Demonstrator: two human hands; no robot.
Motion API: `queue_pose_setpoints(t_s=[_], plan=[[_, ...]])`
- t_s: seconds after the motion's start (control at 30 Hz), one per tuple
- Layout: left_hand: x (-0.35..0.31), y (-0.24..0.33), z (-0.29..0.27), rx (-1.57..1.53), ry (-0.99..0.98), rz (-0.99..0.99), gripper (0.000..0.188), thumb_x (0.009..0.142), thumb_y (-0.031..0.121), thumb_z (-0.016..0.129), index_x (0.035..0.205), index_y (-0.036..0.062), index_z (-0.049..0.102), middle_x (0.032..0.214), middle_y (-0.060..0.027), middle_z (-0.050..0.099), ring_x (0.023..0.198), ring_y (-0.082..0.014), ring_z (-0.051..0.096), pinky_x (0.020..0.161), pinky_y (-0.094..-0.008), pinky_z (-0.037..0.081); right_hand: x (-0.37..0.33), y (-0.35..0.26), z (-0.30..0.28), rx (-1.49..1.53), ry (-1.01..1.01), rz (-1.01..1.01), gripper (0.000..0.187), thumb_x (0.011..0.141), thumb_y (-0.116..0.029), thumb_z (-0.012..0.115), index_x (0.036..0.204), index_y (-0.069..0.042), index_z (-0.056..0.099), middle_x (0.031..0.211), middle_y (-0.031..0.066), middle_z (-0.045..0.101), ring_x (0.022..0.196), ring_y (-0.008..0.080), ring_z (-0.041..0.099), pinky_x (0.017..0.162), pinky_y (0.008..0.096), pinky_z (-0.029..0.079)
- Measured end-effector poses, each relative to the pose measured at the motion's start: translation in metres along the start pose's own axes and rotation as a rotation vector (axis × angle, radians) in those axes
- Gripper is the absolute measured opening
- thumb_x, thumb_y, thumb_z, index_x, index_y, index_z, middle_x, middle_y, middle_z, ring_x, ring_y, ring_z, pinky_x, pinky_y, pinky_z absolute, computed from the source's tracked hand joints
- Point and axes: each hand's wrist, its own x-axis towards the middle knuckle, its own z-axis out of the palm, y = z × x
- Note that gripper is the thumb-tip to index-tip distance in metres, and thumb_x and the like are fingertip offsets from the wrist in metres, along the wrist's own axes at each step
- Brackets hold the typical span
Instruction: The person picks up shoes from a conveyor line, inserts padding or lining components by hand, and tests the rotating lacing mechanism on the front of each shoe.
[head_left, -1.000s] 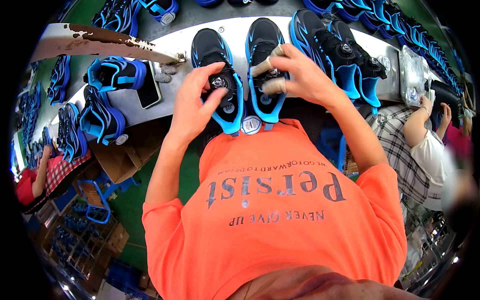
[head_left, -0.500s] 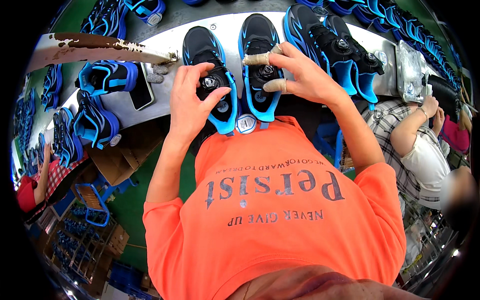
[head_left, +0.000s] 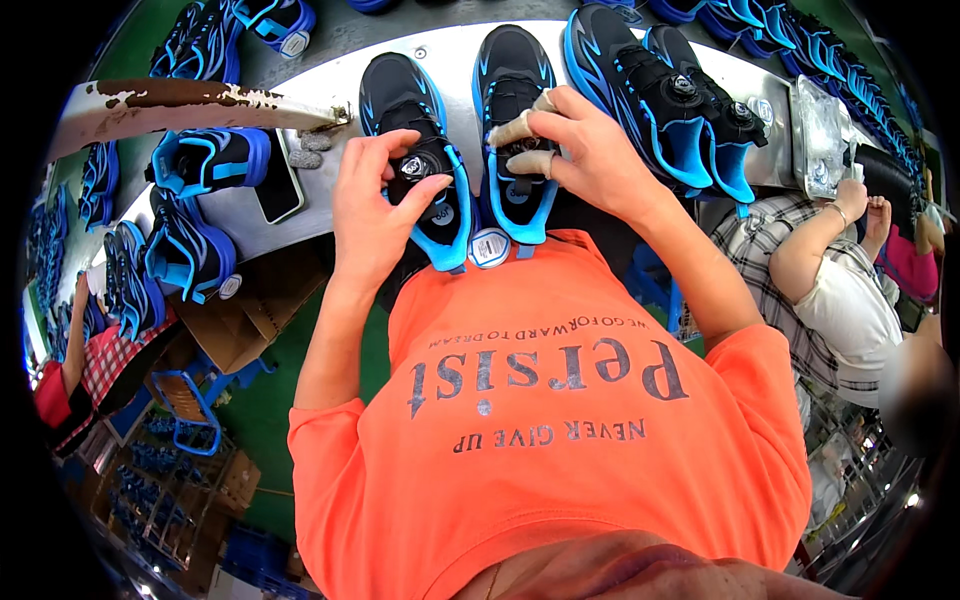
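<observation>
Two black-and-blue sneakers lie side by side in front of me, toes pointing away, each with a round lacing dial on its tongue. On the left sneaker (head_left: 395,85), my left hand (head_left: 372,200) has thumb and fingers curled round the lacing dial (head_left: 413,168). My right hand (head_left: 590,150), with pale finger covers on several digits, pinches the dial of the right sneaker (head_left: 512,65). That dial is partly hidden by the fingers. A white round tag (head_left: 490,248) hangs between the two heels.
Another pair of sneakers (head_left: 640,90) stands to the right, beside a clear plastic-wrapped box (head_left: 820,135). A worn metal bar (head_left: 190,108) reaches in from the left, above a phone (head_left: 280,190) and more sneakers (head_left: 205,160). A co-worker (head_left: 840,300) sits at the right.
My right thumb and forefinger have closed in on the right sneaker's dial. My left fingers have shifted slightly about the left dial. The view has moved a little.
</observation>
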Motion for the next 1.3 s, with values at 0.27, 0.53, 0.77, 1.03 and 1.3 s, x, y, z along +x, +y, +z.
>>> queue_pose_setpoints(t_s=[0.27,0.53,0.77,1.03,1.3], plan=[[0.000,-0.006,-0.009,-0.076,-0.077,0.114,0.040,0.077,0.007,0.073,0.115,0.0046,0.063,0.091,-0.0032,0.053,0.077,-0.0140,0.047,0.071,-0.0244,0.041,0.009,-0.005,-0.022,0.032,0.100,0.067,0.043,0.084,-0.021,0.071,0.126,-0.018,0.063,0.094,0.0047,0.053,0.087,0.0194,0.056,0.079,0.0312,0.048],[-0.001,-0.015,-0.015,-0.156,-0.125,0.068,0.048,0.078,0.008,0.071,0.124,0.0068,0.059,0.099,-0.0035,0.063,0.086,-0.0158,0.048,0.083,-0.0275,0.041,0.018,-0.012,-0.016,0.008,0.056,0.051,0.031,0.086,-0.019,0.069,0.116,-0.015,0.067,0.094,0.0086,0.058,0.088,0.0254,0.059,0.076,0.0348,0.050],[-0.002,-0.034,-0.017,-0.356,-0.232,-0.029,0.043,0.080,0.005,0.069,0.123,0.0033,0.060,0.107,-0.0023,0.063,0.086,-0.0117,0.049,0.082,-0.0250,0.042,0.020,-0.015,-0.013,0.008,0.017,0.003,0.028,0.087,-0.016,0.068,0.115,-0.013,0.068,0.094,0.0089,0.058,0.087,0.0242,0.060,0.075,0.0338,0.049],[-0.043,0.004,-0.027,-0.133,0.106,0.004,0.023,0.084,0.002,0.067,0.106,0.0020,0.065,0.103,-0.0105,0.063,0.090,-0.0216,0.061,0.078,-0.0304,0.050,0.003,0.006,-0.035,0.031,0.165,0.125,0.020,0.090,-0.013,0.065,0.108,-0.013,0.073,0.088,0.0064,0.064,0.081,0.0192,0.058,0.074,0.0295,0.047],[-0.056,0.025,-0.004,0.070,-0.384,0.010,0.040,0.092,0.017,0.058,0.132,0.0114,0.057,0.123,-0.0191,0.058,0.109,-0.0341,0.054,0.098,-0.0397,0.042,-0.001,-0.008,-0.017,0.234,-0.126,0.112,0.049,0.078,-0.012,0.073,0.125,-0.024,0.067,0.091,0.0035,0.047,0.086,0.0181,0.050,0.076,0.0295,0.048]])
